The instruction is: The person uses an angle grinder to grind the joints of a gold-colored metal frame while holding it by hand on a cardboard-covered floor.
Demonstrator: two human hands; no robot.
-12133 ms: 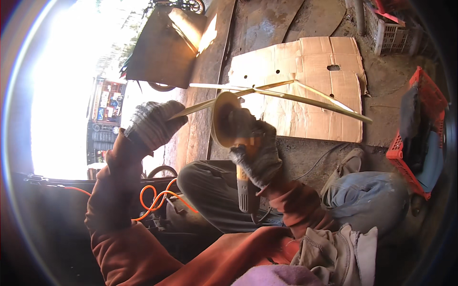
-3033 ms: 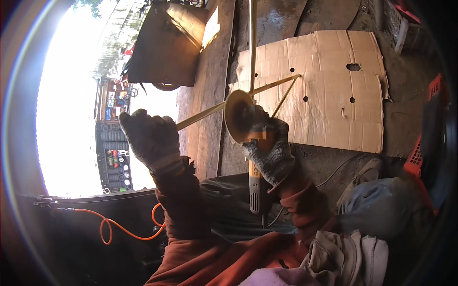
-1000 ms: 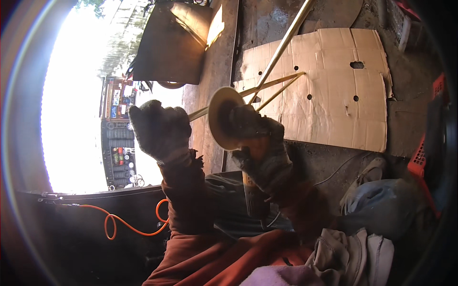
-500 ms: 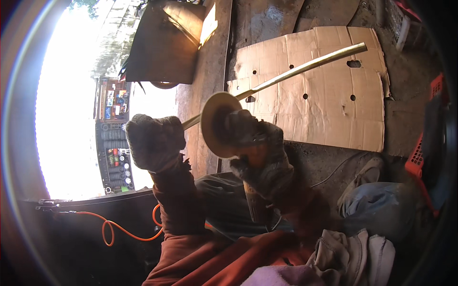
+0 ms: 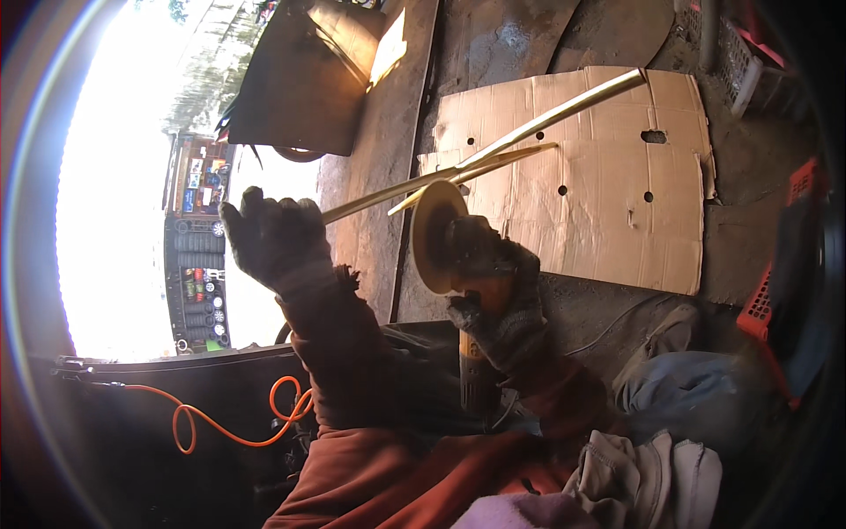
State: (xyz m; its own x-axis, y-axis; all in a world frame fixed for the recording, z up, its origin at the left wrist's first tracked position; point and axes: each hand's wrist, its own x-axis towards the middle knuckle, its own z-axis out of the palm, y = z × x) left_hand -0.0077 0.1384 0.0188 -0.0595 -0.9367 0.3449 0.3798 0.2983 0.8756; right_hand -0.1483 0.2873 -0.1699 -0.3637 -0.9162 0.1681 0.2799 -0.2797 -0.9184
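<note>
My left hand (image 5: 275,242), in a dark, worn glove, is closed at the near end of a long brass-coloured tube (image 5: 560,115). The tube slants up to the right, its far end over the cardboard. Crossing below it is a thinner gold-coloured pointed strip (image 5: 511,159); whether the two are joined I cannot tell. My right hand (image 5: 502,286), gloved too, grips an angle grinder (image 5: 480,375) with an orange and dark body. Its round tan disc (image 5: 430,234) faces left, close beside the lower end of the strip. Whether disc and strip touch is unclear.
A flattened cardboard sheet (image 5: 608,212) with holes lies on the dirty floor. Red plastic crates (image 5: 762,300) stand at the right, a grey crate (image 5: 753,84) beyond. An orange hose (image 5: 229,429) coils at lower left. A dark panel (image 5: 300,79) stands at the back.
My left hand has shifted slightly up and left, and the tube now tilts more steeply. The grinder has moved right and down, away from the tube. The pointed strip has come into sight.
</note>
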